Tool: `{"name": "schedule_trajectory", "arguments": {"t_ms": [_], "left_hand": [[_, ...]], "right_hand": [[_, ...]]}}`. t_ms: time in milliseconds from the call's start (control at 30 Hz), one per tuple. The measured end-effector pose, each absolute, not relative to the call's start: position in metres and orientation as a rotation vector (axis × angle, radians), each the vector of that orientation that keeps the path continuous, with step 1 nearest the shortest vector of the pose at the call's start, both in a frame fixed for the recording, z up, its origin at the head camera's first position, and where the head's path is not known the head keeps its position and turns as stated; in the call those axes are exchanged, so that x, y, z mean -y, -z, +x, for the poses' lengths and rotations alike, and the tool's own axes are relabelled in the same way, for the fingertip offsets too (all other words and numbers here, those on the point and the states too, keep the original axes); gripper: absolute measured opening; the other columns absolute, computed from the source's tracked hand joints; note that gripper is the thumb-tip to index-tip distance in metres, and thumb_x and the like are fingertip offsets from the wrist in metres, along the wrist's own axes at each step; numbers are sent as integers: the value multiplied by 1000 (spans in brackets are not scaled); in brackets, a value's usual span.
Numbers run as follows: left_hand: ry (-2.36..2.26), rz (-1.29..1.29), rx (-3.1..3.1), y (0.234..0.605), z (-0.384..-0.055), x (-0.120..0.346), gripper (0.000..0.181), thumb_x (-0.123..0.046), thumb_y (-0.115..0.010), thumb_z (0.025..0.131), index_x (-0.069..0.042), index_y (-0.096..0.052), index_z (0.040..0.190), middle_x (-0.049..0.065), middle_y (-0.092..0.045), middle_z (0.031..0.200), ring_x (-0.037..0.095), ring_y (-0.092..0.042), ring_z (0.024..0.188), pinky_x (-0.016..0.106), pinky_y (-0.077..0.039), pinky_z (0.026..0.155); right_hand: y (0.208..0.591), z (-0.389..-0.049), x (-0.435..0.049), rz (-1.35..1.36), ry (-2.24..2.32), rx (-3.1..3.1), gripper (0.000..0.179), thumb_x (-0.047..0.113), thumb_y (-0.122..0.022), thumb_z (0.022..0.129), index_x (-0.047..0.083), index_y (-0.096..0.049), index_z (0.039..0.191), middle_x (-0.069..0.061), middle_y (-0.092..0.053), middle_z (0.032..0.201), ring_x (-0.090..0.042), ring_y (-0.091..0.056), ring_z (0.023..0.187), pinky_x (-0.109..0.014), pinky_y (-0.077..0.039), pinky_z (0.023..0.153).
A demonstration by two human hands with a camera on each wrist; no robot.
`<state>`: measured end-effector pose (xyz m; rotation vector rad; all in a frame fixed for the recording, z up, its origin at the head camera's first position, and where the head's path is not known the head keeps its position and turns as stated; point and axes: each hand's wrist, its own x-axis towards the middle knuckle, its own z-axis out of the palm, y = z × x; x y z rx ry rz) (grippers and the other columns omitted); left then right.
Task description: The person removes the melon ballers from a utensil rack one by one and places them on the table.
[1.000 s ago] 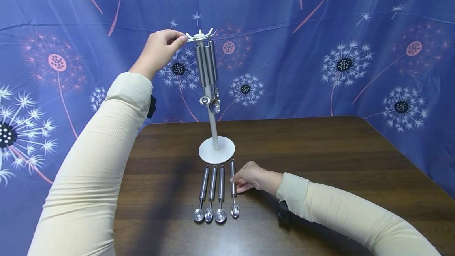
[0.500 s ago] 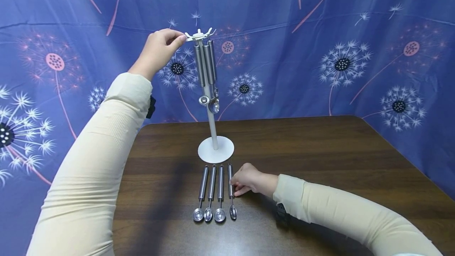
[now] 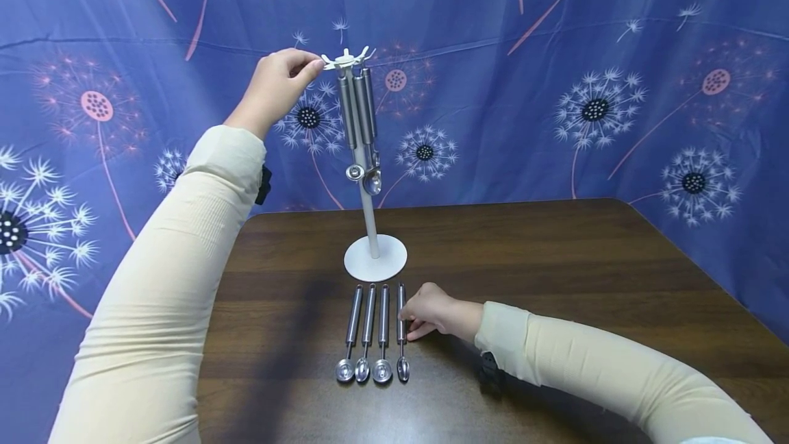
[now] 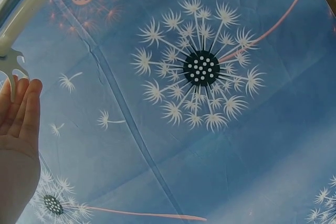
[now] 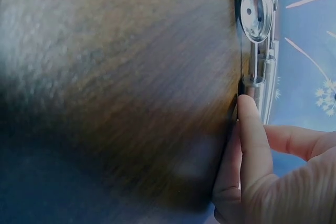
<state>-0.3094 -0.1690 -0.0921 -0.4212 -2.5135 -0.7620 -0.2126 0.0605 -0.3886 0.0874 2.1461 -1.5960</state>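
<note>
Your right hand pinches the slender silver metal utensil mid-handle, its head toward you; three similar utensils lie just left. Beyond, your left hand pinches a hook of one white, round-based stand bearing at least three more.

Is a dark brown, wood-grained worktop. Bears a white, round-based upright stand and, just in front of it, four long, tube-handled, silver metal utensils side by side.
</note>
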Motion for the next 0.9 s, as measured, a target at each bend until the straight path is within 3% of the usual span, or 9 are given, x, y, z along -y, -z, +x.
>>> {"name": "schedule_trajectory", "arguments": {"t_ms": [467, 900], "left_hand": [[755, -420, 2513, 93, -310, 169, 46, -41, -44, 102, -11, -58, 134, 9, -57, 135, 20, -51, 115, 37, -41, 104], [696, -456, 2556, 87, -308, 170, 46, -40, -44, 103, -9, -58, 133, 11, -56, 134, 21, -50, 116, 38, -40, 104]], "right_hand": [[382, -222, -74, 75, 1569, -2124, 7, -2, -63, 86, -7, -60, 88, -4, -49, 66, -14, -55, 52, -29, -61, 60], [353, -250, -80, 3, 1666, -2139, 23, 0, -59, 87, -12, -57, 107, -7, -54, 74, -14, -57, 57, -29, -61, 64]]}}
